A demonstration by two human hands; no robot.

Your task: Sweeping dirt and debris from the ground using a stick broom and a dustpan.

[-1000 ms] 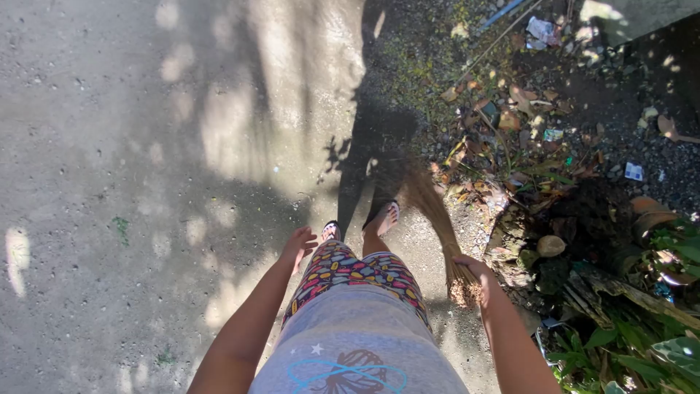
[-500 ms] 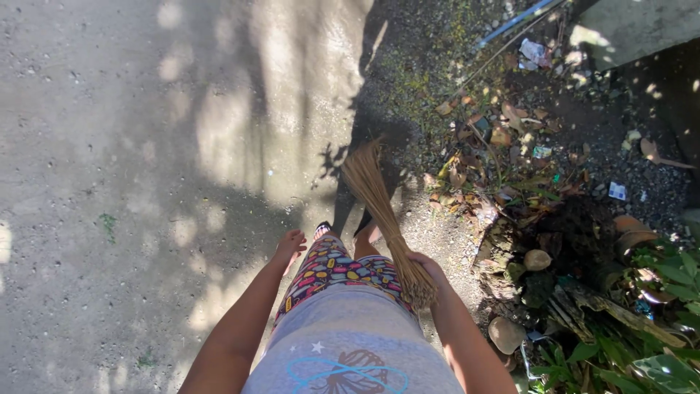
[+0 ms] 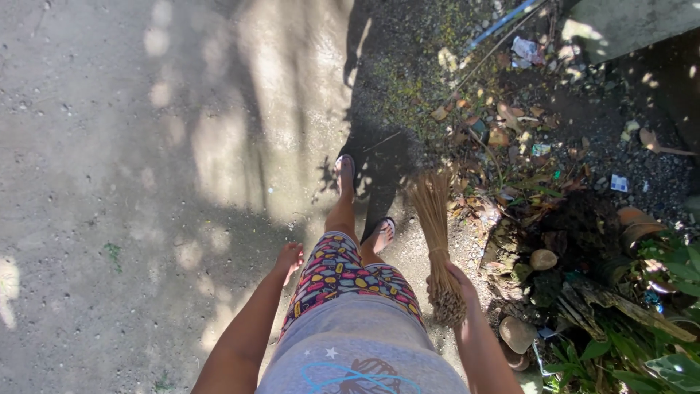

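My right hand [image 3: 459, 281] grips a bundled stick broom [image 3: 436, 233] near its bound end. The bristles point forward and down, ending at the edge of a pile of dry leaves and litter [image 3: 503, 138]. My left hand [image 3: 289, 257] hangs empty beside my hip, fingers loosely apart, touching nothing. My legs in colourful patterned shorts [image 3: 343, 271] stand between the hands, with the left foot [image 3: 345, 174] stepped forward in a sandal and the right foot [image 3: 383, 233] behind it.
Bare concrete ground [image 3: 146, 182] with dappled shade fills the left. On the right lie dirt, stones [image 3: 543, 259], scraps of paper [image 3: 619, 182], green plants [image 3: 656, 365] and a concrete slab [image 3: 627, 22] at the top corner.
The broom swung from pointing left of my feet back to the right, toward the leaf pile. My left foot stepped forward. My left hand stayed at my side.
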